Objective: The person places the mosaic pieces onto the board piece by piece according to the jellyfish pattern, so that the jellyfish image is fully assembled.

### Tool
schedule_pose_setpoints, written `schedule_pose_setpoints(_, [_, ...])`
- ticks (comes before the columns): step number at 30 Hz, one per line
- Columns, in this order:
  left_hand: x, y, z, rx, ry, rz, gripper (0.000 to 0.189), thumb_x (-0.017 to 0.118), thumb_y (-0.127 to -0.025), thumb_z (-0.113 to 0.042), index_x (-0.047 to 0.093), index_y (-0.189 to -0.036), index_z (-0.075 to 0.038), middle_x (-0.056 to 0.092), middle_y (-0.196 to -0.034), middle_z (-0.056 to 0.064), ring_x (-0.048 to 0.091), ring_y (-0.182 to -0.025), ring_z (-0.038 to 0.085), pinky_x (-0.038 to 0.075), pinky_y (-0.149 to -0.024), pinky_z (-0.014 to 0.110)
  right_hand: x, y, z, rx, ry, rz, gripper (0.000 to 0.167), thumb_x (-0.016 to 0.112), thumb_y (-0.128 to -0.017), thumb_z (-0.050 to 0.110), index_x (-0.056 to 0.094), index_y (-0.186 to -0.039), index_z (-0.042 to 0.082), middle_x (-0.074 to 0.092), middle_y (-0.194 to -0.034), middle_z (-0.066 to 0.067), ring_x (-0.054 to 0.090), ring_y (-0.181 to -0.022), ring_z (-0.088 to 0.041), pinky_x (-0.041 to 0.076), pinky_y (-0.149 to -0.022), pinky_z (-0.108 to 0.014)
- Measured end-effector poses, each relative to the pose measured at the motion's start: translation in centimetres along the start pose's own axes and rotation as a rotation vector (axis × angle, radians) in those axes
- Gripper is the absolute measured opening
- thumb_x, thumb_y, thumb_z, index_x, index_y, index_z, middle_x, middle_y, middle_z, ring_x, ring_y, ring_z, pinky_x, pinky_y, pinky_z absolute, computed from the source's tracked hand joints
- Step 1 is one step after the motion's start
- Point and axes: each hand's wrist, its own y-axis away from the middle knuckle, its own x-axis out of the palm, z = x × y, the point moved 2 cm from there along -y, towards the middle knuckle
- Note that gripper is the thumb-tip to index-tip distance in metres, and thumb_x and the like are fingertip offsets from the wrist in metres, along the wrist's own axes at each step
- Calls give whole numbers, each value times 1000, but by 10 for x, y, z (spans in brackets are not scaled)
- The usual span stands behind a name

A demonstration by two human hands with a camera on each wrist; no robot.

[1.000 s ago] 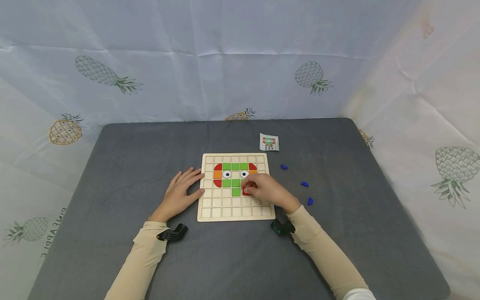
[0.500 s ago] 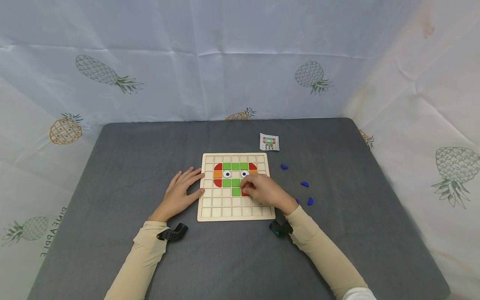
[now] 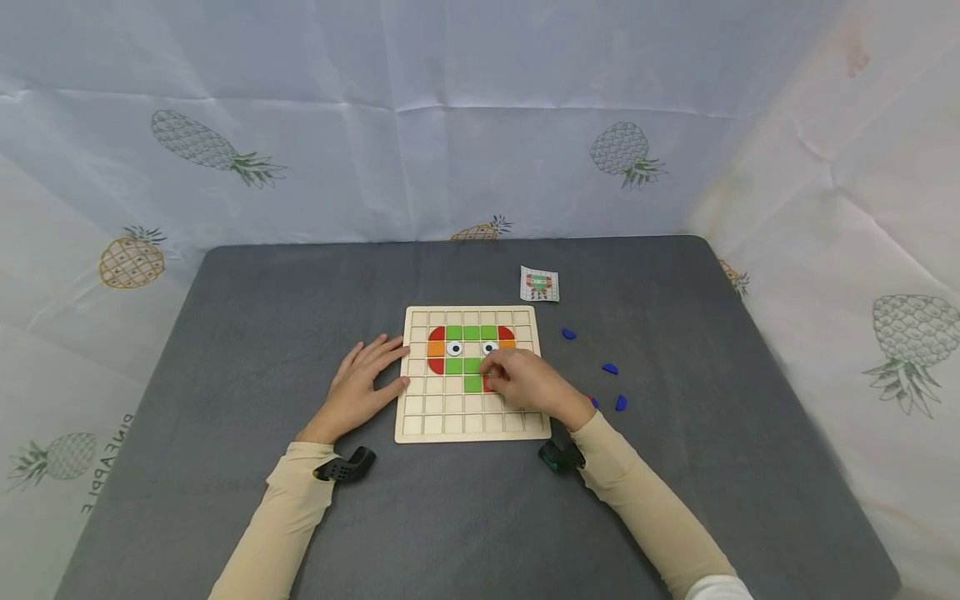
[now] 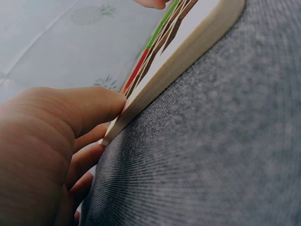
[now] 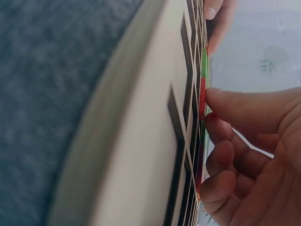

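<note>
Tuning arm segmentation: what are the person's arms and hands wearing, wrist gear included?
Left hand and right hand: ungloved. Left sleeve and right sleeve: long, plain beige. Left wrist device and right wrist device: black; the right shows some green. White cloth borders the right sleeve. No cables visible.

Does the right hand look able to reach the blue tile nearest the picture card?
Likely yes: the blue half-round tile lies uncovered beside the wooden board, with nothing seen in between. The right hand would first need to leave the red tile.
</note>
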Motion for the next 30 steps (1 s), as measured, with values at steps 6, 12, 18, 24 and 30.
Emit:
schedule_pose_setpoints(6, [0,0,-1,-1,2,4,58,66,-98,-35,50,-151,-17,39,-163,7,23,-157,30,4,-130,53,-6,2,-1,-5,-76,29,14,69,-96,13,72,-110,11,64,-85,4,54,-74,-10,47,-66,-23])
schedule_pose_setpoints(12, [0,-1,-1,3,-1,7,58,66,-98,-34,51,-151,-16,39,-163,7,24,-157,30,5,-130,53,-25,7,0,-70,-245,39,20,66,-99,14,70,-116,6,63,-87,-1,55,-78,-14,48,-67,-24])
schedule_pose_setpoints(18, [-1,-1,-1,-1,2,8,58,66,-98,-34,50,-151,-16,39,-163,7,23,-157,30,4,-130,53,-45,18,1,-72,-244,0,22,66,-99,16,70,-119,7,66,-92,1,56,-83,-14,48,-68,-26])
schedule_pose_setpoints(24, [1,-1,0,-6,4,8,58,67,-98,-33,50,-151,-16,38,-164,7,23,-157,31,4,-130,53,-60,33,-9,-45,-206,-47,21,68,-98,16,70,-116,6,66,-93,-1,56,-83,-15,50,-69,-26])
schedule_pose_setpoints(30, [1,-1,0,-10,1,9,58,67,-98,-32,50,-151,-16,38,-164,7,22,-157,30,4,-130,53,-69,51,-26,15,-157,-65,23,68,-98,15,70,-119,7,67,-96,1,57,-84,-16,51,-69,-25])
